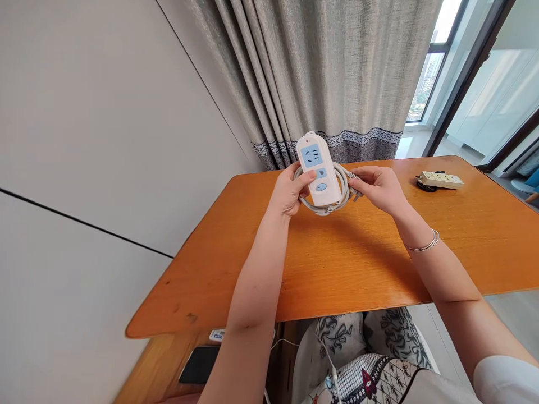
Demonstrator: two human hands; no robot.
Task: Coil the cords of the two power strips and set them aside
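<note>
A small white power strip [319,168] with blue sockets and a blue switch is held upright above the orange wooden table [357,258]. Its grey cable [330,206] is coiled in a loop around it. My left hand [288,191] grips the strip and the coil from the left, thumb on the strip's face. My right hand [379,188] pinches the cable's plug end [356,193] at the right side of the coil. A thin bangle sits on my right wrist.
A second, cream power strip [442,179] with a black cable lies at the table's far right. Grey curtains [320,73] hang behind the table, windows to their right. A plain wall runs along the left. A dark phone [200,365] lies under the table's near edge.
</note>
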